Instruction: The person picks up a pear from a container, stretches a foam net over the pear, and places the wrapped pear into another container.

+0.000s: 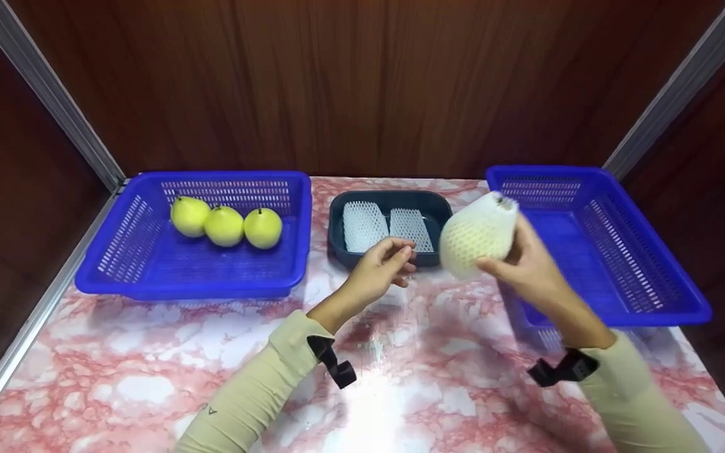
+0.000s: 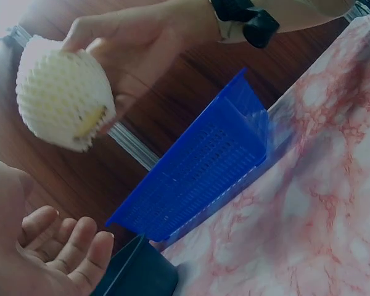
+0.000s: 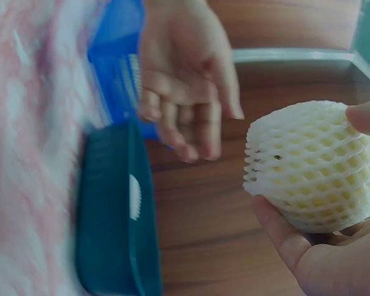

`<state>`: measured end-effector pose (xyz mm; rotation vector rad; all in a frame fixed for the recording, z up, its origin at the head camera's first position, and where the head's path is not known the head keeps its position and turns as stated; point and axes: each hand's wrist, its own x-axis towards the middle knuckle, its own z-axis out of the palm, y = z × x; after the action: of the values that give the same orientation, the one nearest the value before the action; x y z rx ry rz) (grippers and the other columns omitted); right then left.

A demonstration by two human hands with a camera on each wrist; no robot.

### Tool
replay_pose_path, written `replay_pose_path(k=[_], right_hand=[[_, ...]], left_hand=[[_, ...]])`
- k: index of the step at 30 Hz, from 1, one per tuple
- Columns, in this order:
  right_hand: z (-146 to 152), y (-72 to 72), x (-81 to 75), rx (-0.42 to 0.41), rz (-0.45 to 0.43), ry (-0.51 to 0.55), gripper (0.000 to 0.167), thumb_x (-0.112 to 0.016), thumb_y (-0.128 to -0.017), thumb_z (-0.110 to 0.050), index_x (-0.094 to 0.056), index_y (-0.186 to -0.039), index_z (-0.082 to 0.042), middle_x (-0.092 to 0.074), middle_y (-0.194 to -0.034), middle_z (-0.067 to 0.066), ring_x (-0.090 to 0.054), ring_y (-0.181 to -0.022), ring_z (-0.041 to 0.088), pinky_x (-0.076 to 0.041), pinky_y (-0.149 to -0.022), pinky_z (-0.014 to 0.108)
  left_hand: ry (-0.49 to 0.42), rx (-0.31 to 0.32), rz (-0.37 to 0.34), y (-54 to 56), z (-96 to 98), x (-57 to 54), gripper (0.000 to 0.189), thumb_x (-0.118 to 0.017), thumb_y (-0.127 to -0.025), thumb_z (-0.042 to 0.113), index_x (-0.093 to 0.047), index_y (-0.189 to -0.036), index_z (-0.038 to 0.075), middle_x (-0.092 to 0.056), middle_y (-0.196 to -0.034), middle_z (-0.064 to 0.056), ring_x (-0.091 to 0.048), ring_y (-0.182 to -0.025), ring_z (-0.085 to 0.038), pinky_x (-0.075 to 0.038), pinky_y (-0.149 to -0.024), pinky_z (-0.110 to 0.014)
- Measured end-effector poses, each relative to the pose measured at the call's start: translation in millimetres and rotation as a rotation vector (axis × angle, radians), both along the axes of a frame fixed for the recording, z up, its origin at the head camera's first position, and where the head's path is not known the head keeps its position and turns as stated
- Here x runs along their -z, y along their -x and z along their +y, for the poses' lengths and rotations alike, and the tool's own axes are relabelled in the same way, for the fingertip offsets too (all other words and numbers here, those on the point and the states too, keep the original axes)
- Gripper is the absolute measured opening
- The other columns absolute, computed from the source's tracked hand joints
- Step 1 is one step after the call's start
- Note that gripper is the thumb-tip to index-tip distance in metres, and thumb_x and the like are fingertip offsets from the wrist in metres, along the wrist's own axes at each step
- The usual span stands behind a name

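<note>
My right hand [image 1: 529,267] grips a yellow pear [image 1: 479,236] wrapped in a white foam net sleeve [image 3: 311,163], held up between the dark tray and the right basket. In the right wrist view, thumb and fingers curl round the netted pear. My left hand [image 1: 378,267] holds nothing; its fingers are loosely bent in front of the dark teal tray [image 1: 335,242], apart from the pear. Inside that tray lie two flat white foam nets, a larger one [image 1: 364,226] on the left and a smaller one [image 1: 410,229] on the right.
At the left stands a blue plastic basket [image 1: 192,289] with three bare yellow pears [image 1: 224,226] near its back. Another blue basket [image 1: 658,251] stands at the right, behind my right forearm. A marbled red-and-white tabletop [image 1: 148,377] lies beneath; wood panels [image 1: 362,88] enclose the back and sides.
</note>
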<state>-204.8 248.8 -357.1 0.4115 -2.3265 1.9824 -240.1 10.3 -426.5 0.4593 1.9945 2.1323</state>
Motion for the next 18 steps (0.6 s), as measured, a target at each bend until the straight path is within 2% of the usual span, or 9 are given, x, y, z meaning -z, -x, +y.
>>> replay_pose_path(k=[5, 8, 14, 18], right_hand=[[20, 1.3, -17.4, 0.027, 0.042, 0.044, 0.078, -0.063, -0.087, 0.017, -0.026, -0.154, 0.005, -0.059, -0.125, 0.006, -0.063, -0.109, 0.013, -0.057, -0.089, 0.024], [33, 4.4, -24.7, 0.042, 0.073, 0.055, 0.075, -0.063, -0.088, 0.016, -0.029, -0.153, 0.002, -0.061, -0.121, 0.001, -0.063, -0.108, 0.013, -0.056, -0.089, 0.023], [59, 14.2, -34.6, 0.062, 0.119, 0.082, 0.062, -0.066, -0.09, 0.013, -0.041, -0.142, -0.009, -0.063, -0.119, 0.003, -0.063, -0.105, 0.012, -0.055, -0.086, 0.019], [74, 22.4, -41.1, 0.079, 0.125, 0.11, 0.061, -0.067, -0.089, 0.013, -0.043, -0.141, -0.01, -0.061, -0.12, 0.005, -0.062, -0.106, 0.013, -0.054, -0.087, 0.017]], left_hand=[[0.009, 0.007, -0.084, 2.8, 13.6, -3.5, 0.029, -0.053, -0.107, 0.013, -0.056, -0.128, -0.006, -0.065, -0.115, -0.018, -0.065, -0.106, -0.039, -0.059, -0.071, -0.029], [0.022, 0.014, -0.122, 4.2, 23.5, -5.4, 0.03, -0.054, -0.107, 0.015, -0.056, -0.127, -0.006, -0.066, -0.115, -0.019, -0.067, -0.104, -0.037, -0.06, -0.07, -0.03], [0.02, 0.057, -0.192, 7.1, 47.5, -5.9, 0.025, -0.056, -0.106, 0.014, -0.058, -0.122, -0.005, -0.064, -0.113, -0.021, -0.068, -0.096, -0.032, -0.061, -0.071, -0.032], [0.034, 0.104, -0.237, 5.6, 65.5, -7.7, 0.021, -0.055, -0.105, 0.011, -0.059, -0.12, -0.004, -0.065, -0.109, -0.019, -0.069, -0.093, -0.03, -0.062, -0.071, -0.033]])
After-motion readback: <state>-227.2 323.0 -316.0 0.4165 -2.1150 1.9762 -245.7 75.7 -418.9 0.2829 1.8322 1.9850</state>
